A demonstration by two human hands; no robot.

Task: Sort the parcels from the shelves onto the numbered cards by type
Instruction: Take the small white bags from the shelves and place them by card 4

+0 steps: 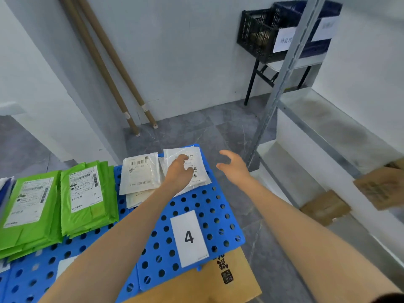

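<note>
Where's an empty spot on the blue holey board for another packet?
Bare blue perforated plastic board lies between the white plastic packets and the white number 4 card, and in a strip right of the card. The far end is crowded with packets; green plastic parcels fill the left.
</note>
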